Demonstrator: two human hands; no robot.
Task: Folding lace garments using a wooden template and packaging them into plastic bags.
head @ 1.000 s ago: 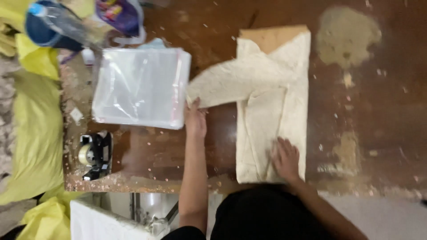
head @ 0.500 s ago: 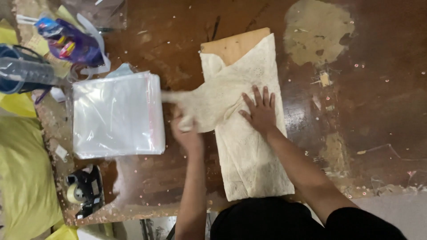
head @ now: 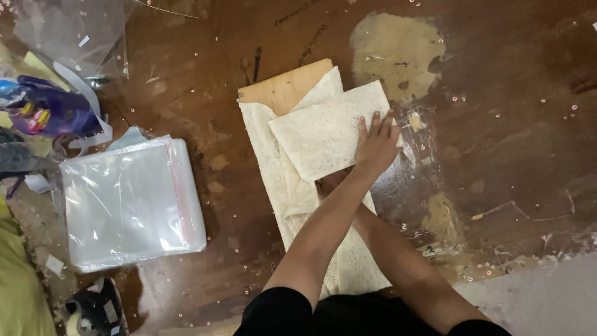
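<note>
The left hand lies flat, fingers spread, pressing a folded flap of the cream fabric in the middle of the worn brown table. The right hand is mostly hidden under the crossing left forearm, so its fingers cannot be read. A tan board pokes out beneath the fabric. A stack of clear plastic bags sits well to the left.

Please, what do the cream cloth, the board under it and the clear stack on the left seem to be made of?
The cream cloth looks like thin woven or lace-like fabric, matte, with tiny holes and soft folds. The board seems to be cardboard or thin wood: flat, tan, dull, with a stiff rounded corner. The clear stack appears to be glossy plastic bags, see-through and reflecting light, with a red strip along one edge.
</note>
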